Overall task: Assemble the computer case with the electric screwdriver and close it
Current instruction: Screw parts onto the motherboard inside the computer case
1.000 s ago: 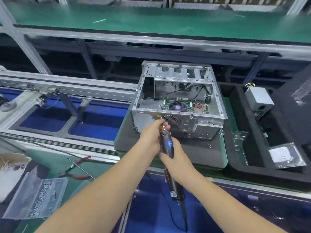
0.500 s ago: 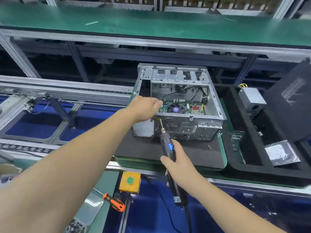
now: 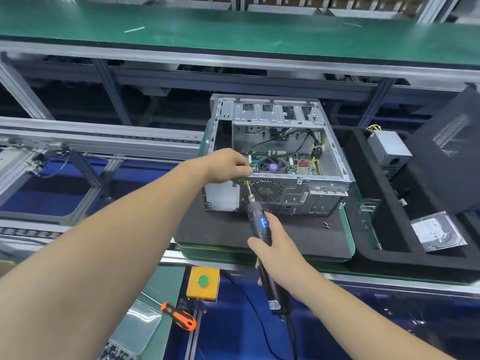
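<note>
Single view, from the camera I wear on my head. It looks forward and steeply down over both forearms, which enter from the lower edge and the lower left of the frame. The wide-angle lens bows the straight rails of the worktop [image 3: 259,263] toward the frame edges. The open computer case [image 3: 306,193] sits just above frame centre, near, within arm's reach. There is no second view for it to overlap with.

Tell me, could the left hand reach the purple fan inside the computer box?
Probably yes. The left hand rests on the rim of the computer box, whose top is open, and the purple fan sits just beyond it with nothing covering it.
</note>
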Tool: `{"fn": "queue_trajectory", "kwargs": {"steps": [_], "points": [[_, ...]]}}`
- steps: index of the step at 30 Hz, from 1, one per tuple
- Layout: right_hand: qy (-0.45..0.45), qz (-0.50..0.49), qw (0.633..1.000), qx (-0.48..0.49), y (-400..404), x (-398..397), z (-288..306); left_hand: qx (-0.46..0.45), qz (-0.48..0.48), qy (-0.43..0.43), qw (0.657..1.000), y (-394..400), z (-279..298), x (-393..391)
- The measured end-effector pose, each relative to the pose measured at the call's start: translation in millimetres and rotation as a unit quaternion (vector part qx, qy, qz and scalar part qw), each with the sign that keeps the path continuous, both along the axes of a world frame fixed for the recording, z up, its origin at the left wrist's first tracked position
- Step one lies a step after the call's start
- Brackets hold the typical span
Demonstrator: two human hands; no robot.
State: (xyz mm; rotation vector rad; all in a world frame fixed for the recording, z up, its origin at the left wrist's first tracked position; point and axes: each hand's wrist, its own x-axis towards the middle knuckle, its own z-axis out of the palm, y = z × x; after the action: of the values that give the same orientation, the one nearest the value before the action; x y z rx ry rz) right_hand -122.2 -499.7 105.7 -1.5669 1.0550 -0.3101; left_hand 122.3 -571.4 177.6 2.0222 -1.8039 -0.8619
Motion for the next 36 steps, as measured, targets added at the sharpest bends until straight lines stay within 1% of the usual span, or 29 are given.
{"fn": "queue_trajectory", "kwargs": {"steps": [9, 18, 23, 36], "points": [[0.009, -0.031, 0.999, 0.011, -2.1, 8.4, 1.1, -0.016, -0.006, -0.012, 1.000, 1.8, -3.1, 0.6], [0.005, -0.030, 0.999, 0.024, -4.8, 6.1, 2.3, -0.020, -0.011, -0.034, 0.999, 0.9, -6.9, 1.5], [0.010, -0.030, 0.999, 0.030, -4.6, 6.8, 3.1, 0.004, -0.003, 0.010, 1.000, 3.0, -8.3, 4.2], [0.015, -0.028, 0.999, 0.037, -7.0, 8.2, 3.7, 0.003, -0.022, 0.004, 1.000, 4.9, -7.7, 4.1]]}}
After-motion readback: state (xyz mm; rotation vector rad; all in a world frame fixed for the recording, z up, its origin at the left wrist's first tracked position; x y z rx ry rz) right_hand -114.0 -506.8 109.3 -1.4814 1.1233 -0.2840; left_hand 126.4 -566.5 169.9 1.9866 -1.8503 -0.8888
